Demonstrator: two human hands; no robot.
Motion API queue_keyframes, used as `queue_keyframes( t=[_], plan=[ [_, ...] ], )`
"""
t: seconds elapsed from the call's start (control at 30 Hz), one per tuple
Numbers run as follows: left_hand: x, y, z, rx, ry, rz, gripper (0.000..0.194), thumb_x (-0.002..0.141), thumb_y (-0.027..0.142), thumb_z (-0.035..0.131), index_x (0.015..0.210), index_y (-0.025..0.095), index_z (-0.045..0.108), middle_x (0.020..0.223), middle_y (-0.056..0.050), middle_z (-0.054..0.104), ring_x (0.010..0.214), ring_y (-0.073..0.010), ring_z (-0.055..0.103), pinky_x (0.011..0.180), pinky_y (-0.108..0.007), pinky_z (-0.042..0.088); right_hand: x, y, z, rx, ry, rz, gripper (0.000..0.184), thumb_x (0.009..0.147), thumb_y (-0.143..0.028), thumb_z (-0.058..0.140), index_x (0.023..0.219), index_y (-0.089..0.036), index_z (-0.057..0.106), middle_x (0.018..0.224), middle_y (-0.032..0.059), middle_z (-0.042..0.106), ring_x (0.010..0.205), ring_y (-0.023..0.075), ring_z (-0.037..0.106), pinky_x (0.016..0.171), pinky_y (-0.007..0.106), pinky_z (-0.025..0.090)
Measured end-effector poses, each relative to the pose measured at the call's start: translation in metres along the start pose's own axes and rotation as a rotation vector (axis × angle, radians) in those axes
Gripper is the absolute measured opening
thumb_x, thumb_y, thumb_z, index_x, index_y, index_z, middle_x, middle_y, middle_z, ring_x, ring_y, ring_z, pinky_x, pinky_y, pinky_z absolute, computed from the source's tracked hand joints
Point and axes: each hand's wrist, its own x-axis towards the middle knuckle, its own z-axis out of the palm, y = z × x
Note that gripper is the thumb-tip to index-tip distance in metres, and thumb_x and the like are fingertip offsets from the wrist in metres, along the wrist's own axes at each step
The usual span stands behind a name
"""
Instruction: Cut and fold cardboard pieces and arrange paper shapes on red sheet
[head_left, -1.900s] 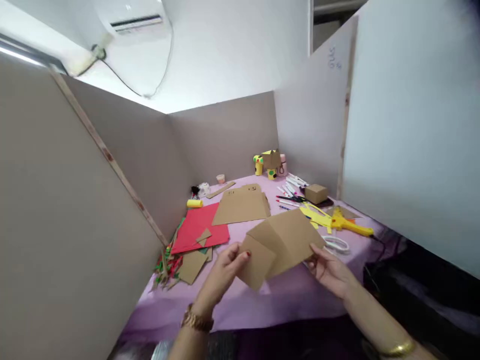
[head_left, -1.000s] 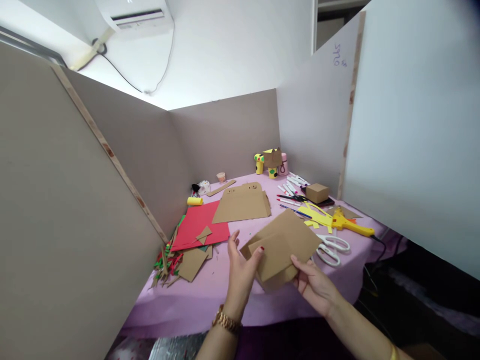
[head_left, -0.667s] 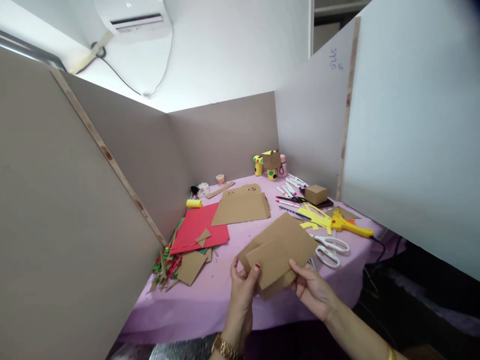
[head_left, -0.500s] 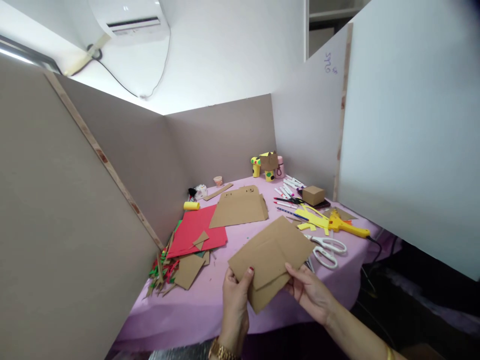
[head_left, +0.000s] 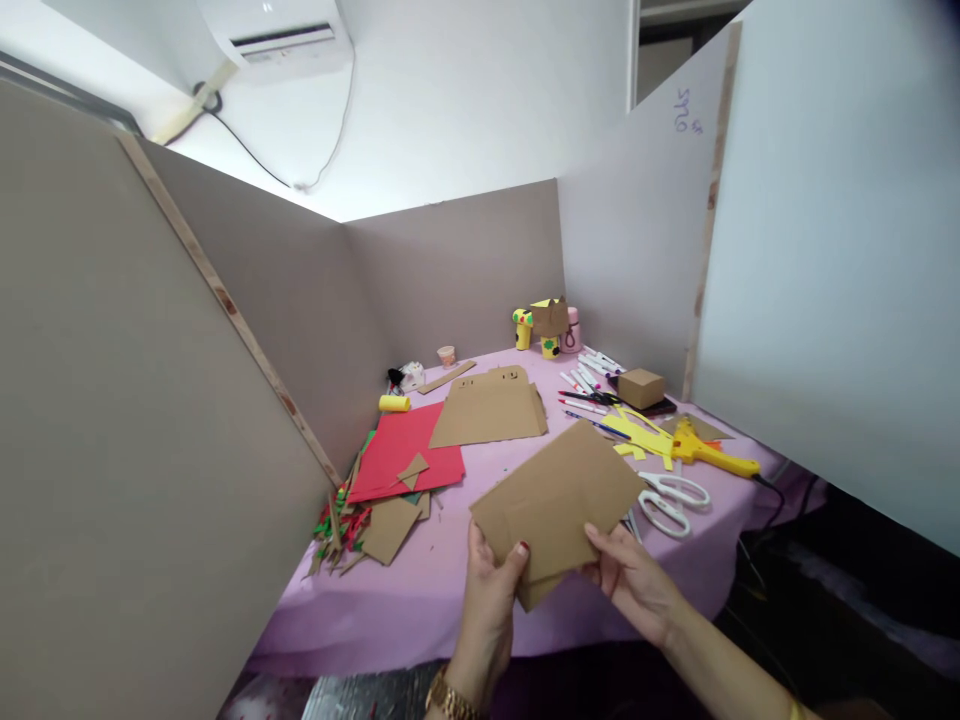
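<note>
Brown cardboard pieces point(head_left: 559, 495) are held above the table's near edge, one overlapping another that shows below it. My left hand point(head_left: 491, 590) is closed on their lower left, thumb on the front and fingers behind. My right hand point(head_left: 630, 575) pinches the lower right edge, its thumb in front. White-handled scissors point(head_left: 667, 500) lie just right of the cardboard, their blades partly hidden by it. Beyond the held pieces, a larger cardboard sheet point(head_left: 491, 415) lies flat, its far edge marked with two small cutouts.
A yellow glue gun point(head_left: 712, 450) with a cord lies right, near yellow paper scraps point(head_left: 637, 435), markers point(head_left: 589, 375) and a small cardboard box point(head_left: 641, 387). Red sheets point(head_left: 397, 450) and cut scraps point(head_left: 345, 530) lie left. Decorated yellow tubes point(head_left: 523, 330) stand at the back. Partition panels point(head_left: 457, 265) enclose the table.
The smaller piece, earlier in front on the left, has been shuffled among the others; the larger piece now faces me and the pieces overlap more closely. My left hand has moved right.
</note>
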Motion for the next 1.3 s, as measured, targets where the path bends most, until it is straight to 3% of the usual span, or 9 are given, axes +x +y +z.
queue_keyframes(
  t=[0.2, 0.33, 0.5, 0.57, 0.63, 0.7, 0.77, 0.97, 1.3],
  plan=[
    [0.0, 0.003, -0.005, 0.018, -0.108, -0.032, 0.079, 0.068, 0.023, 0.068, 0.133, 0.023, 0.023, 0.138, -0.015, 0.041, 0.125, -0.0251, 0.04, 0.101, -0.037, 0.035, 0.001, -0.003, 0.002, -0.018, 0.012, 0.02, 0.025, 0.071, -0.032, 0.073, 0.089, -0.018, 0.065, 0.083, 0.0018, 0.074, 0.081, 0.0206, 0.068, 0.065, 0.03, 0.053],
    [0.002, 0.003, -0.008, 0.0, -0.072, -0.067, 0.105, 0.063, 0.026, 0.074, 0.14, 0.021, 0.003, 0.135, -0.018, 0.044, 0.123, -0.0259, 0.044, 0.1, -0.038, 0.036, 0.003, -0.004, 0.003, -0.07, 0.043, -0.043, 0.031, 0.065, -0.038, 0.076, 0.087, -0.019, 0.066, 0.08, 0.0021, 0.074, 0.082, 0.0233, 0.067, 0.069, 0.034, 0.052],
    [0.003, 0.0, -0.011, -0.011, 0.038, -0.116, 0.112, 0.063, 0.031, 0.074, 0.141, 0.022, -0.004, 0.113, -0.015, 0.063, 0.103, -0.0258, 0.06, 0.088, -0.039, 0.044, 0.006, 0.0, 0.0, -0.104, 0.134, -0.118, 0.032, 0.063, -0.039, 0.077, 0.048, -0.022, 0.054, 0.045, -0.0064, 0.06, 0.054, 0.0139, 0.059, 0.056, 0.028, 0.047],
    [0.005, 0.003, -0.015, -0.003, 0.039, -0.119, 0.108, 0.063, 0.033, 0.074, 0.142, 0.02, 0.002, 0.104, -0.014, 0.067, 0.096, -0.0246, 0.063, 0.085, -0.038, 0.045, 0.007, -0.002, -0.001, -0.113, 0.145, -0.135, 0.048, 0.064, -0.039, 0.076, 0.037, -0.022, 0.041, 0.035, -0.0071, 0.049, 0.046, 0.0119, 0.054, 0.052, 0.026, 0.045],
    [0.008, 0.01, -0.022, 0.055, 0.035, -0.116, 0.093, 0.062, 0.035, 0.074, 0.138, 0.016, 0.024, 0.098, -0.014, 0.069, 0.09, -0.0239, 0.064, 0.081, -0.036, 0.046, 0.009, -0.009, -0.002, -0.123, 0.134, -0.149, 0.042, 0.064, -0.039, 0.077, 0.04, -0.023, 0.046, 0.037, -0.0068, 0.052, 0.046, 0.0121, 0.053, 0.052, 0.026, 0.044],
    [0.012, 0.02, -0.03, 0.157, 0.037, -0.109, 0.066, 0.062, 0.036, 0.073, 0.12, 0.014, 0.05, 0.096, -0.013, 0.07, 0.085, -0.0223, 0.065, 0.078, -0.033, 0.047, 0.011, -0.018, -0.003, -0.137, 0.119, -0.153, 0.024, 0.063, -0.038, 0.078, 0.056, -0.024, 0.06, 0.048, -0.0059, 0.061, 0.051, 0.014, 0.056, 0.054, 0.028, 0.045],
    [0.017, 0.032, -0.038, 0.237, 0.04, -0.085, 0.043, 0.065, 0.037, 0.07, 0.101, 0.015, 0.061, 0.093, -0.011, 0.07, 0.08, -0.0199, 0.064, 0.074, -0.03, 0.047, 0.014, -0.027, -0.003, -0.157, 0.101, -0.142, 0.021, 0.063, -0.037, 0.077, 0.075, -0.023, 0.066, 0.062, -0.0031, 0.069, 0.059, 0.0169, 0.061, 0.056, 0.029, 0.046],
    [0.023, 0.046, -0.042, 0.331, 0.015, -0.052, 0.023, 0.063, 0.031, 0.072, 0.076, 0.015, 0.063, 0.076, -0.003, 0.066, 0.069, -0.0131, 0.057, 0.065, -0.022, 0.042, 0.018, -0.037, 0.002, -0.214, 0.052, -0.095, 0.032, 0.064, -0.034, 0.077, 0.091, -0.02, 0.067, 0.086, 0.0031, 0.075, 0.072, 0.0203, 0.066, 0.061, 0.029, 0.047],
    [0.022, 0.034, -0.03, 0.345, -0.109, -0.127, 0.027, 0.06, 0.029, 0.075, 0.074, 0.017, 0.055, 0.07, -0.001, 0.063, 0.064, -0.0119, 0.055, 0.061, -0.023, 0.039, 0.018, -0.033, 0.0, -0.259, 0.035, -0.041, 0.034, 0.066, -0.035, 0.075, 0.096, -0.021, 0.068, 0.095, 0.0037, 0.074, 0.081, 0.0212, 0.067, 0.065, 0.028, 0.048]
  ],
)
